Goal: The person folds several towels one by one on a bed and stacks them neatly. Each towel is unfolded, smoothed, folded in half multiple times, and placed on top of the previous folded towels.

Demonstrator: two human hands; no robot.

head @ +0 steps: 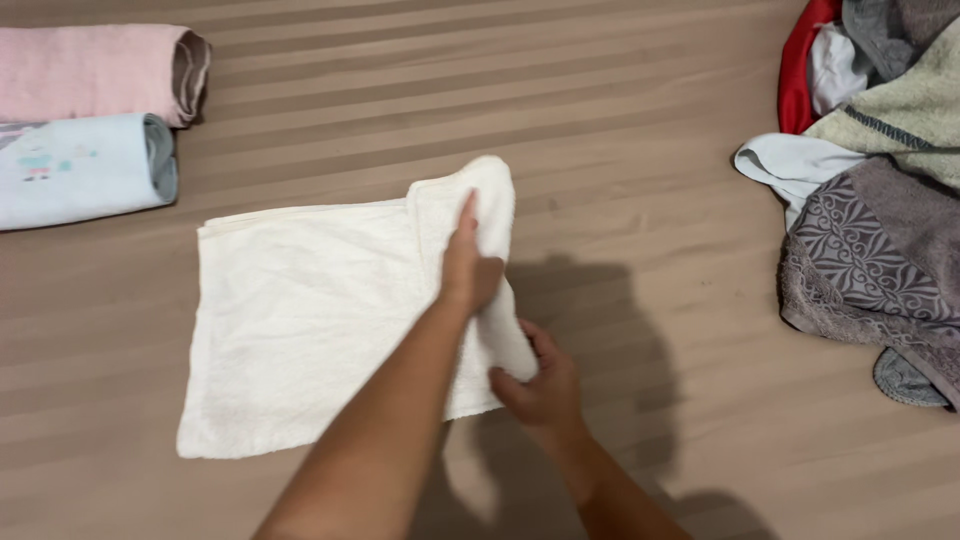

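Observation:
A white towel [300, 320] lies spread on the striped brown bed sheet [620, 120], its right edge lifted and folded over toward the left. My left hand [468, 262] pinches the upper part of that folded edge, fingers pointing away from me. My right hand [540, 385] grips the lower right corner of the same towel, just below my left hand. Both forearms come in from the bottom of the view.
Two rolled towels rest at the top left: a pink one [95, 70] and a light blue one [85, 168] below it. A heap of unfolded towels and cloths [880, 200] in grey, beige, white and red fills the right edge.

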